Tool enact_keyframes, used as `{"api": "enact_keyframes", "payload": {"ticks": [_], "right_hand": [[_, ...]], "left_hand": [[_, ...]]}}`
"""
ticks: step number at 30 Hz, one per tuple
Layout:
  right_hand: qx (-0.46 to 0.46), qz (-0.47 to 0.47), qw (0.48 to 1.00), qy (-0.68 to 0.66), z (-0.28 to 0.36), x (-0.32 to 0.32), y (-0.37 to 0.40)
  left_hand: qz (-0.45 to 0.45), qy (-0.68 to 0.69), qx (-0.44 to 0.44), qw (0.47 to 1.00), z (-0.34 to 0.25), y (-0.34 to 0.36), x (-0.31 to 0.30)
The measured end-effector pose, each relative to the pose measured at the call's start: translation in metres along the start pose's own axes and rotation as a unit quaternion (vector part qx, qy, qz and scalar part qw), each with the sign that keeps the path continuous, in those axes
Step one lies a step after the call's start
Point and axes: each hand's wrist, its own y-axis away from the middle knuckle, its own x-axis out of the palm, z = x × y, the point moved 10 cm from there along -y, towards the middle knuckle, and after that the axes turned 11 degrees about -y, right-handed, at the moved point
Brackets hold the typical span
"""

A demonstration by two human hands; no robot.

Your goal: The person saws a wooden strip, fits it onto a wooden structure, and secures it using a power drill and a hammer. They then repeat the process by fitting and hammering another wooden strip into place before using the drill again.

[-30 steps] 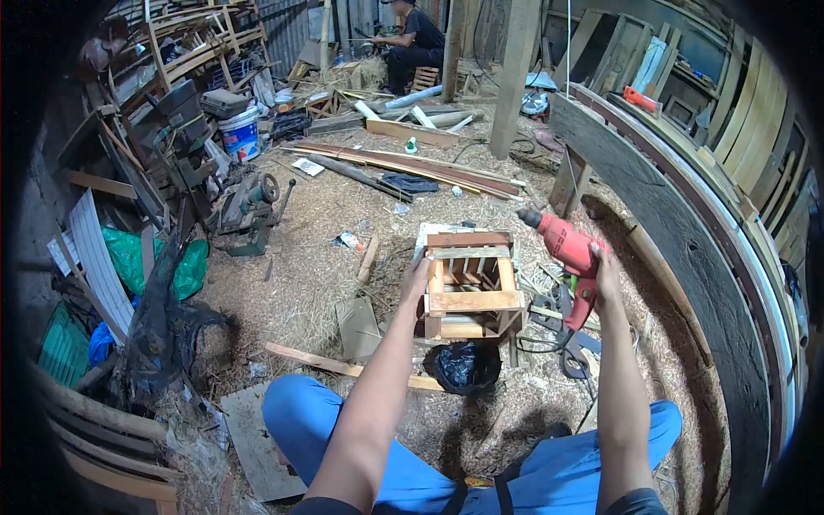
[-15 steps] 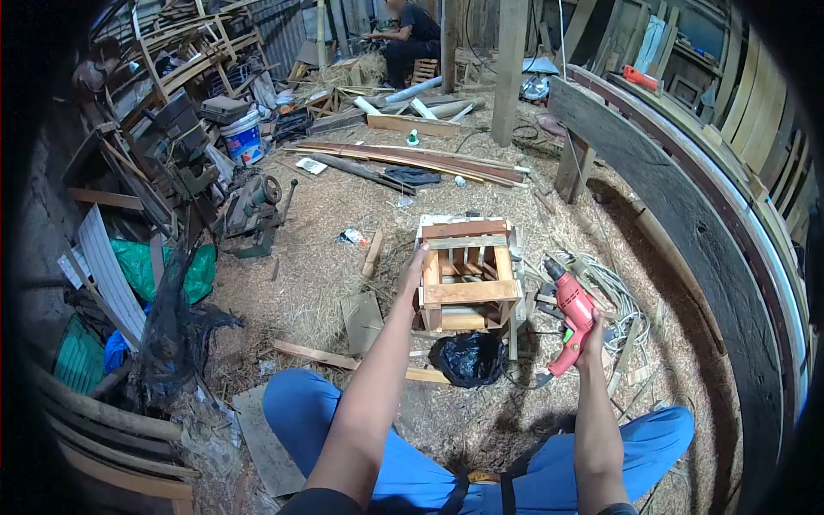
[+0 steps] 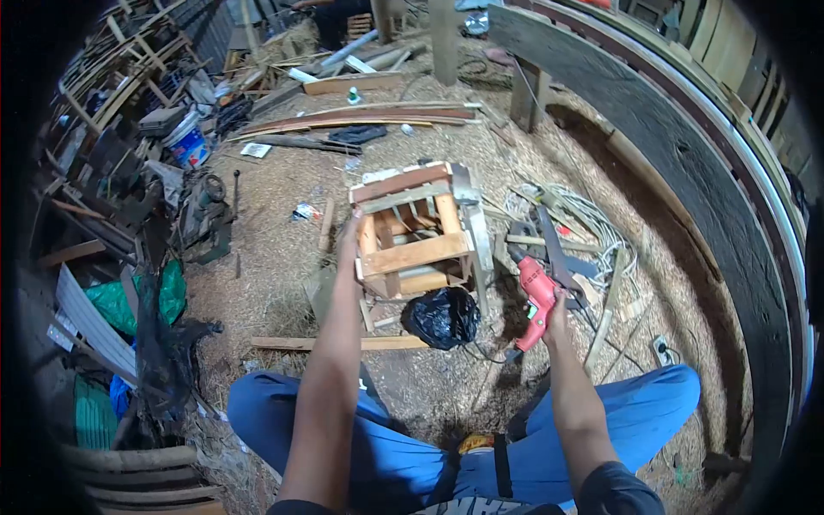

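A small wooden frame (image 3: 416, 253) with slats inside stands tilted in front of me. My left hand (image 3: 350, 230) grips its left upper edge, the fingers partly hidden behind the wood. In my right hand (image 3: 558, 316) is a red power drill (image 3: 536, 296), its chuck pointing up and left, to the right of the frame. A black plastic bag (image 3: 445, 318) sits just below the frame. Behind the drill, a handsaw (image 3: 556, 249) lies on the ground.
Coiled pale cable (image 3: 605, 232) lies at the right, near a power socket (image 3: 663, 350). A long dark beam (image 3: 669, 142) runs down the right side. Long wood strips (image 3: 369, 118) lie ahead; a bench-like metal tool (image 3: 206, 210) stands left.
The view has tipped down and shifted. The wooden frame is now more tilted in view, still in my left hand. The drill has moved lower, away from the saw, which shows more.
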Motion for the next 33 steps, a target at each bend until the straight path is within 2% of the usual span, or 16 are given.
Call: {"api": "enact_keyframes", "payload": {"ticks": [2, 3, 5, 6, 8, 10, 12, 13, 16, 24, 26, 27, 29, 30, 32, 33], "right_hand": [[0.053, -0.033, 0.998, 0.029, -0.02, -0.037, -0.002], [0.056, -0.035, 0.998, 0.02, -0.027, -0.048, -0.007], [0.041, -0.052, 0.997, 0.031, -0.019, -0.03, 0.011], [0.024, -0.063, 0.997, 0.042, -0.014, -0.024, 0.017], [0.051, -0.106, 0.992, 0.053, -0.022, -0.041, 0.015], [0.101, -0.103, 0.987, 0.07, -0.041, -0.06, 0.006], [0.096, -0.1, 0.989, 0.059, -0.047, -0.064, 0.003], [0.103, -0.117, 0.986, 0.068, -0.046, -0.062, 0.008], [0.122, -0.133, 0.98, 0.08, -0.045, -0.059, 0.012], [0.134, -0.107, 0.981, 0.085, -0.044, -0.048, 0.012], [0.037, -0.116, 0.947, 0.298, -0.031, -0.069, -0.007], [0.036, -0.116, 0.947, 0.298, -0.025, -0.061, -0.003], [0.005, -0.152, 0.815, 0.559, 0.009, -0.03, 0.014], [0.003, -0.152, 0.815, 0.559, 0.013, -0.024, 0.018], [-0.061, -0.202, 0.689, 0.693, 0.042, -0.004, 0.03], [-0.033, -0.196, 0.683, 0.703, 0.041, -0.004, 0.031]], "left_hand": [[-0.017, 0.037, 0.012, 0.999, -0.051, 0.077, 0.048], [-0.016, 0.035, 0.006, 0.999, -0.055, 0.087, 0.053], [0.007, 0.022, 0.087, 0.996, -0.071, 0.097, 0.059], [0.008, 0.02, 0.083, 0.996, -0.062, 0.083, 0.05], [0.053, 0.033, 0.048, 0.997, -0.036, 0.044, 0.033], [0.068, 0.039, 0.058, 0.995, -0.042, 0.049, 0.042], [0.034, 0.061, 0.022, 0.997, -0.049, 0.062, 0.049], [0.062, 0.081, 0.057, 0.993, -0.056, 0.065, 0.058], [0.059, 0.062, 0.076, 0.993, -0.048, 0.045, 0.041], [0.047, 0.031, 0.09, 0.994, -0.051, 0.045, 0.038], [0.048, 0.033, 0.095, 0.994, -0.054, 0.048, 0.04], [0.057, 0.042, 0.092, 0.993, -0.055, 0.052, 0.045], [0.066, 0.052, 0.09, 0.992, -0.055, 0.053, 0.045], [0.071, 0.057, 0.091, 0.992, -0.053, 0.05, 0.043], [0.077, 0.063, 0.094, 0.991, -0.048, 0.044, 0.04], [0.058, 0.069, 0.085, 0.992, -0.045, 0.044, 0.036]]}}
